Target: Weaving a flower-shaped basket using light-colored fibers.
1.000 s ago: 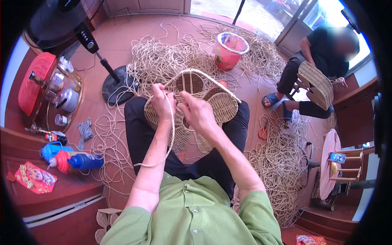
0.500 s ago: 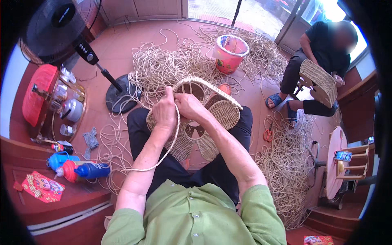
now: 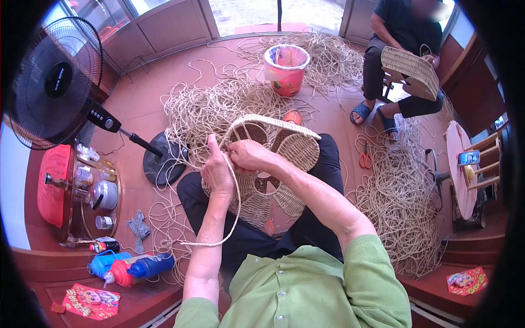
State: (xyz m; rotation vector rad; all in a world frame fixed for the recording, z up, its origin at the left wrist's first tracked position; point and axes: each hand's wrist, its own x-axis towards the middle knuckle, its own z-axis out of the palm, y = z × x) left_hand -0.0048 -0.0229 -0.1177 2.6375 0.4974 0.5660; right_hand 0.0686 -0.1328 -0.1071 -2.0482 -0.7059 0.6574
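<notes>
A woven cord piece with petal-shaped panels and a curved, wrapped top bar rests across my dark-trousered legs. At its left side, my left hand grips a pale cord, thumb raised; the cord hangs down across my left forearm. My right hand is closed just beside it, fingertips against the frame where the cord meets it; what they pinch is hidden.
A standing fan and low rack are left, with bottles below. Cord piles surround a pink bucket. A co-worker holds another woven piece. Scissors and a round wooden item are right.
The whole view has shifted, with my hands and the woven piece lower in it. My right hand has moved leftward against my left hand, its fingers now curled at the frame.
</notes>
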